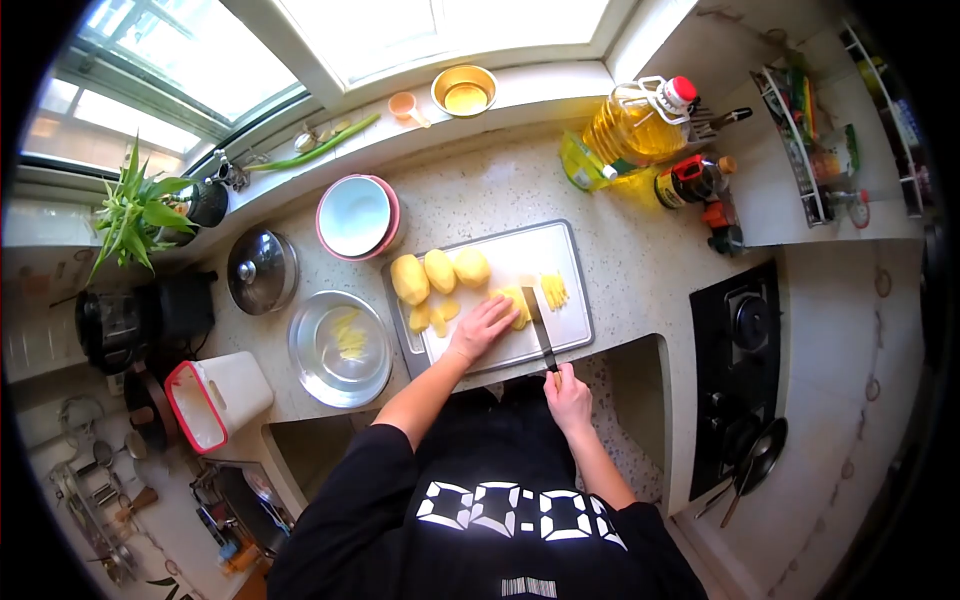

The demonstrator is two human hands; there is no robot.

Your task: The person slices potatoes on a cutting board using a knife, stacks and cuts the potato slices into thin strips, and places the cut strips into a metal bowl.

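My right hand (568, 397) is closed round the handle of a kitchen knife (541, 328), whose blade stands at the right side of some potato slices (519, 308). With its fingertips, my left hand (482, 327) presses those slices against the cutting board (484, 358). Right of the blade lies a small heap of potato strips (554, 290). Several peeled potatoes (439, 271) line the board's upper left, with smaller cut potato pieces (438, 321) below them. More strips (350, 336) sit in a metal bowl (300, 350) left of the board.
Stacked bowls (355, 216) and a pot lid (262, 270) stand up-left of the board. An oil jug (634, 130) and a dark sauce bottle (690, 181) are at back right. The gas stove (735, 370) lies right, a white bin (233, 389) left.
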